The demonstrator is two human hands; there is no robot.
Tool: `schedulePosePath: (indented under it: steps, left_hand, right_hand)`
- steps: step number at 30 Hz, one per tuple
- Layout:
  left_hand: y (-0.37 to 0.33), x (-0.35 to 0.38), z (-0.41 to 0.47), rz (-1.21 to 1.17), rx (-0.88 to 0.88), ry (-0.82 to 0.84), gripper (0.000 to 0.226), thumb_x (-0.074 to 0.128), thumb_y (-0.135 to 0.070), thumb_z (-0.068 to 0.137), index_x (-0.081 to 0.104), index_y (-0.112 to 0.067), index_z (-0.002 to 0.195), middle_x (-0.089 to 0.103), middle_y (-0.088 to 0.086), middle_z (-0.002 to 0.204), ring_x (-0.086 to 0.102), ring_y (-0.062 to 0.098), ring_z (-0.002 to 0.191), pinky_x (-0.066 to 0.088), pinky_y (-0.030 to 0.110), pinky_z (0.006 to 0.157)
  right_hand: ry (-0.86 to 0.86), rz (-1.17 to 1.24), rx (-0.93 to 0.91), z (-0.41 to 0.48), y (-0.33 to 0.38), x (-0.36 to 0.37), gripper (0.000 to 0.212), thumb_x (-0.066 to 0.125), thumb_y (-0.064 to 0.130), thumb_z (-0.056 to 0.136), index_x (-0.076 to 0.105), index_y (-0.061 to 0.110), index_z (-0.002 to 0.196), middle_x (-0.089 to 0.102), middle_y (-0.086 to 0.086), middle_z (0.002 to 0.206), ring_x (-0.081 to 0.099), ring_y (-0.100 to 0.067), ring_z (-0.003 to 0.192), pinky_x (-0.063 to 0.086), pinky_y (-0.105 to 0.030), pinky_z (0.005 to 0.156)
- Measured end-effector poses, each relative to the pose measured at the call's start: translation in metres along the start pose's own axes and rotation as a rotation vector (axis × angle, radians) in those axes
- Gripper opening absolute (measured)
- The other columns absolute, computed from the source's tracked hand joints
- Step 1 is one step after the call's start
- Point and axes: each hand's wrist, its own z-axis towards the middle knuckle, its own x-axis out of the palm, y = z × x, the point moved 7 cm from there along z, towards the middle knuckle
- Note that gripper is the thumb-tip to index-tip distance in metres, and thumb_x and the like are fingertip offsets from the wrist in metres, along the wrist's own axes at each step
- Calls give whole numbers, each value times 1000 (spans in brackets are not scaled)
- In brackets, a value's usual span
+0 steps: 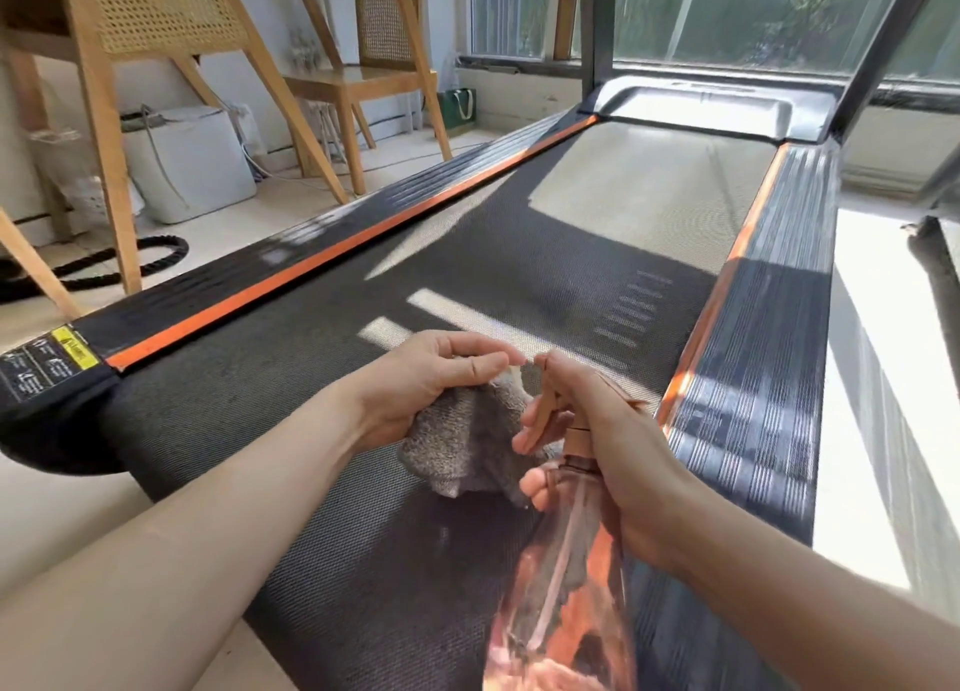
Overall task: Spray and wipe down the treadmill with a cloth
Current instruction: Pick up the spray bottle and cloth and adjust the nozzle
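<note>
The left hand (pixel 415 386) bunches the grey cloth (pixel 467 449) over the treadmill belt (pixel 519 233), at its near end. Just beside it, the right hand (pixel 621 464) clasps the spray bottle (pixel 563 576), base toward the person and trigger side facing the cloth.

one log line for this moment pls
left hand: holds grey cloth | right hand: grips spray bottle | position: both above treadmill belt, cloth beside bottle head
</note>
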Motion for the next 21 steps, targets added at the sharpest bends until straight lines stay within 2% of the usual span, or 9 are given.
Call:
schedulePosePath:
  steps: [4,7,10,11,13,15,17,19,21]
  left_hand:
    - [6,-7,-6,46,-72,-51,42,56,-49,87,76,-15,101,73,14,103,69,23,91,58,31,79]
    - [0,1,-5,121,-56,-65,52,51,-58,88,76,-13,82,73,11,83,68,21,76,55,33,75]
    - [-8,14,-5,147,-1,-8,64,44,-59,95,63,-10,58,64,12,59,63,21,56,53,27,63]
    - [-11,13,-5,148,1,-18,65,45,-59,95,59,-9,56,61,12,55,61,21,52,51,25,58]
    - [-16,9,-7,127,14,-33,62,50,-57,94,56,-4,63,59,13,53,59,22,49,50,24,53]
    - [-23,8,-10,115,40,25,63,52,-57,92,55,-2,64,59,13,54,59,22,49,50,24,52]
    - [-28,9,-14,100,53,103,68,52,-55,92,57,6,63,61,15,55,60,24,49,52,27,52]
    - [-35,7,-19,100,68,151,70,55,-48,93,55,20,76,62,22,62,62,27,53,54,30,55]
    - [-45,1,-26,140,107,169,62,58,-39,93,55,23,92,62,34,79,63,32,66,57,36,65]
  right_hand:
    - [-28,-10,-8,4,1,1,46,64,53,87,61,9,75,55,-17,66,59,-30,46,49,-31,49]
    - [35,-55,-105,3,9,11,44,62,55,87,63,13,73,58,-16,69,61,-29,48,50,-30,49]
    - [135,-111,-212,-2,19,27,41,63,55,88,67,19,71,61,-16,75,60,-25,49,50,-29,45]
    - [149,-139,-229,-2,21,31,40,61,56,88,68,21,70,62,-17,75,60,-26,48,52,-31,45]
    - [159,-207,-255,-4,23,37,39,59,56,89,70,25,69,64,-18,76,61,-30,48,53,-36,46]
    - [176,-268,-298,-5,26,42,37,59,52,90,69,24,68,63,-19,78,61,-29,49,53,-38,45]
    - [195,-307,-358,-6,30,45,31,59,45,87,66,21,69,60,-15,76,60,-24,49,49,-33,43]
    - [202,-319,-378,-6,30,46,29,59,42,84,64,17,71,58,-12,77,60,-29,48,46,-32,45]
    - [200,-329,-390,-4,28,48,26,59,39,84,62,17,72,59,-17,80,60,-33,47,45,-34,46]
